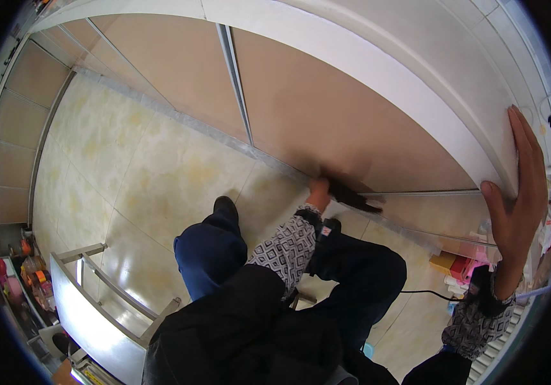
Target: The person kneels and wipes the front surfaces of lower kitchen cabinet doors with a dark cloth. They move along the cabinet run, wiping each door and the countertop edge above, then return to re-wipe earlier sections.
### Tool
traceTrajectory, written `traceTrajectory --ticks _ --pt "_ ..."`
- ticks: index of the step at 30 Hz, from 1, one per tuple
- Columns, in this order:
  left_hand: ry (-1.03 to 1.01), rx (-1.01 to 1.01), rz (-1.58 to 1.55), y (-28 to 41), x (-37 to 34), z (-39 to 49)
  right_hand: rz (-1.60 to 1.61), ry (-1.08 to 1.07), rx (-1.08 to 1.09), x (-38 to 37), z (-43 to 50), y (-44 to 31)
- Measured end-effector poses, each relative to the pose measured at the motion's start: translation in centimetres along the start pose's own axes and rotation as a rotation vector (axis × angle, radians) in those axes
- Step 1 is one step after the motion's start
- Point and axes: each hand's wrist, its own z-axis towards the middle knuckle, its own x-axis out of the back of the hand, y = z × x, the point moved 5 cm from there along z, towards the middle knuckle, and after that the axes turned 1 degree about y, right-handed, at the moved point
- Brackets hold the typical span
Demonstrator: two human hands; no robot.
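My left hand (320, 191) is down low by the foot of a cabinet, its fingers closed around a brush with dark bristles (352, 193). The bristles lie along the bottom of a tan cabinet door panel (347, 115), close to the grey base strip (227, 138). Most of the brush's handle is hidden by the hand. Up at the right, my right hand (521, 202) grips the rounded edge of a white countertop (429, 82). Its thumb is on the front side and its fingers stretch over the top.
A metal-framed stool or small table (97, 317) stands on the tiled floor (160, 168) at lower left. Several bottles (37, 279) crowd the far left. Boxes (451, 264) sit under the right arm. A black cable (429, 291) crosses beside the right knee.
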Motion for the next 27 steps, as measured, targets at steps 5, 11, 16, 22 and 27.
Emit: traceTrajectory --ticks 5,11,16,22,27 --pt "0.335 0.625 -0.608 -17.5 5.3 1.5 -0.011 -0.033 0.006 0.0 -0.1 0.4" --pt "0.62 0.724 -2.234 -26.5 8.8 5.8 -0.005 -0.051 0.005 -0.1 0.0 0.6" --pt "-0.202 0.122 0.069 -13.8 4.9 2.8 0.033 -0.021 0.0 0.0 0.5 0.1" --pt "-0.222 0.07 -1.573 -0.6 1.4 -2.9 0.071 0.03 0.009 0.5 1.0 -0.9" --pt "-0.317 -0.045 -1.507 6.3 9.3 -3.8 0.153 0.129 -0.072 1.6 0.8 -0.9"
